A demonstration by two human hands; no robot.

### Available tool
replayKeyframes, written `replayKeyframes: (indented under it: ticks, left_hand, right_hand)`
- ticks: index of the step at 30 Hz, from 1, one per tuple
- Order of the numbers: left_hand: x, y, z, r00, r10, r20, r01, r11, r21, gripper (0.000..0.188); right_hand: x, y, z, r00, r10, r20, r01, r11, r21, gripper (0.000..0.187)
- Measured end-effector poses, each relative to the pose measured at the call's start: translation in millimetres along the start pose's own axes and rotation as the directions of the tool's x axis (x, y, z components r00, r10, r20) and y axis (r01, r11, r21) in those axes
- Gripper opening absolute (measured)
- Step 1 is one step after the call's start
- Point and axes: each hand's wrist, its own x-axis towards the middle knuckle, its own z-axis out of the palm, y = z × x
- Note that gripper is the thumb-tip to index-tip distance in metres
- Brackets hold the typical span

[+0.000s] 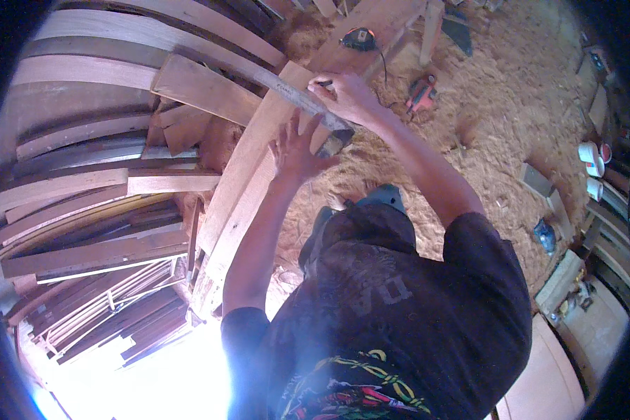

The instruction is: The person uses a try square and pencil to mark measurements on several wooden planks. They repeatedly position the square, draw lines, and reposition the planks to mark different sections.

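Observation:
A pale wooden plank (239,164) runs slantwise in front of me. Across its far end lies a grey straight strip (287,89) with dark marks on it, and a dark block (334,143) sits at its near right end. My left hand (297,152) rests with fingers spread on the plank, fingertips close to the strip's near edge. Over the strip's far side, my right hand (350,99) pinches a short dark stick (325,83), pencil-like, though its tip is hard to make out.
Stacked boards (84,133) fill the left. Beyond the plank, a black rounded tool (359,39) lies on a wide board. A red-orange power tool (421,94) lies on the sawdust-covered floor (497,133). White tubs (591,159) and a blue object (544,236) are at right.

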Motion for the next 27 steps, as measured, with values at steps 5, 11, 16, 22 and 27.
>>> replayKeyframes:
  ticks: [5, 11, 16, 22, 27]
  left_hand:
    - [2.2, -2.0, 0.7, 1.000, 0.010, 0.004, -0.010, 1.000, 0.005, 0.112]
    - [0.1, -6.0, 5.2, 0.998, 0.043, -0.042, -0.045, 0.998, -0.037, 0.112]
    - [0.6, -8.1, 9.3, 0.986, 0.101, -0.130, -0.099, 0.995, 0.027, 0.111]
    - [0.3, -13.8, 15.9, 0.977, 0.134, -0.168, -0.117, 0.987, 0.112, 0.113]
    - [4.9, -17.8, 17.6, 0.976, 0.148, -0.159, -0.133, 0.986, 0.102, 0.112]
  right_hand:
    - [-20.8, -2.2, -26.1, 0.973, -0.225, 0.051, 0.224, 0.974, 0.028, 0.019]
    - [-35.8, -20.8, -80.2, 0.920, 0.036, 0.390, 0.051, 0.977, -0.209, 0.027]
    - [35.6, -10.2, -26.6, 0.948, -0.125, 0.292, 0.187, 0.963, -0.196, 0.036]
    - [42.5, -0.4, -7.1, 0.973, -0.144, 0.181, 0.160, 0.984, -0.077, 0.034]
    - [-34.8, -3.1, -40.4, 0.985, -0.104, 0.136, 0.102, 0.994, 0.027, 0.029]
